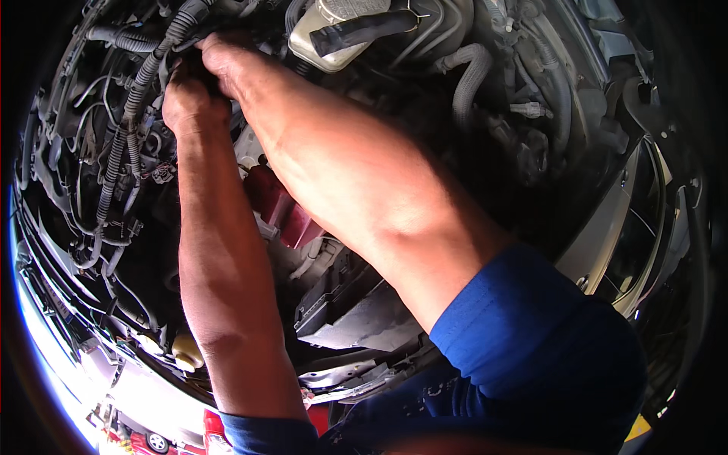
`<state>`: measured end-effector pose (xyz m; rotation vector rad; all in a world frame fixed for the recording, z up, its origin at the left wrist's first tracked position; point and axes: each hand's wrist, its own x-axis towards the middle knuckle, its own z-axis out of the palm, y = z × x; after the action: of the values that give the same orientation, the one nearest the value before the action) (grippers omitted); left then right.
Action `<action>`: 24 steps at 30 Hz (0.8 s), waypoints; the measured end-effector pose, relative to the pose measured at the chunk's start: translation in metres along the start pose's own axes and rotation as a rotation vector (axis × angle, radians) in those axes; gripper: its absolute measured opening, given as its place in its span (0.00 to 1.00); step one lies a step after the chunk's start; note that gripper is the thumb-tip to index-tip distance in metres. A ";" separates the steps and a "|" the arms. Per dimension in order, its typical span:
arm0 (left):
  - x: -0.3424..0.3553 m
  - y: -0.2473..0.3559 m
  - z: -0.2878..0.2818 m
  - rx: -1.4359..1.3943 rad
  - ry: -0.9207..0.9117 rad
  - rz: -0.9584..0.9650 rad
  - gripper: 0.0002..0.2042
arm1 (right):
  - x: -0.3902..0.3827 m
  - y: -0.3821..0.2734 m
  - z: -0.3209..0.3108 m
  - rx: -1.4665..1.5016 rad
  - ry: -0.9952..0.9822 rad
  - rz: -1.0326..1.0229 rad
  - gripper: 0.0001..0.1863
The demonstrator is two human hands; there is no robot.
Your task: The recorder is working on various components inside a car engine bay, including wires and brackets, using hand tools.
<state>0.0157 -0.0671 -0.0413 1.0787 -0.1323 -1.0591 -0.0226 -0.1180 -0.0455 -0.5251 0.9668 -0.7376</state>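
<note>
**The left hand (189, 100) and right hand (226, 58) sat close together**

Both were between ten and eleven o'clock, fingers mostly hidden; whether they held anything, I could not tell. A ribbed hose (136, 89) ran just beside them, at ten. A black tube (364, 32) crossed a pale tank (334, 62) at twelve.

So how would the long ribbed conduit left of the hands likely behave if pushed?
The ribbed conduit would probably flex rather than snap, given its ringed wall and curved run. It seems unlikely to roll, since a branch splits off it. It may be slightly stiff, as its bends look smooth, without visible kinks.
</note>
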 end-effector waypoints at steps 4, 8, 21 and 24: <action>-0.002 0.001 0.004 0.099 0.092 0.022 0.18 | -0.028 -0.009 0.006 0.000 0.024 -0.075 0.19; 0.000 0.000 0.000 0.328 0.200 0.052 0.19 | -0.026 -0.009 0.005 -0.225 0.114 -0.169 0.22; -0.009 0.004 0.010 0.259 0.268 0.098 0.17 | 0.025 0.013 -0.002 -0.203 0.011 -0.186 0.17; -0.002 0.004 0.007 0.206 0.172 0.068 0.18 | 0.027 0.013 -0.005 -0.286 -0.008 -0.300 0.17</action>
<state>0.0130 -0.0696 -0.0342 1.3369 -0.1409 -0.9011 -0.0129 -0.1308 -0.0716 -0.9372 1.0035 -0.8683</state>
